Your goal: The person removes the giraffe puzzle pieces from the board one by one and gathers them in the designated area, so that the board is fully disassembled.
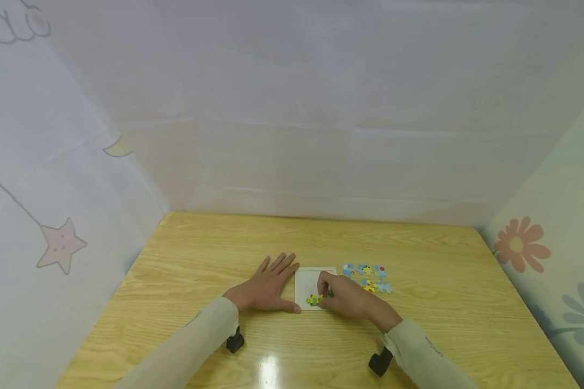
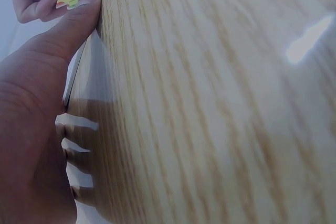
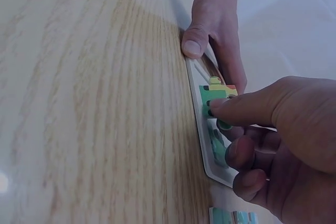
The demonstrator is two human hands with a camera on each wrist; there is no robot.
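A white puzzle tray (image 1: pixel 305 281) with a raised rim lies flat on the table. My left hand (image 1: pixel 267 286) rests on the tabletop at its left side, fingers spread, with the thumb and fingertips touching the tray's edge. My right hand (image 1: pixel 345 296) is over the tray's right part and pinches a green and yellow jigsaw piece (image 3: pixel 212 96) between thumb and fingers, above the tray's near side. Another greenish piece (image 3: pixel 217 145) lies in the tray under the right hand, partly hidden by its fingers.
Several loose jigsaw pieces (image 1: pixel 382 273), blue and yellow, lie right of the tray, some hidden by the right hand. The wooden table (image 1: pixel 214 237) meets a pale cloth wall (image 1: pixel 292 162) at the back, with printed cloth on both sides.
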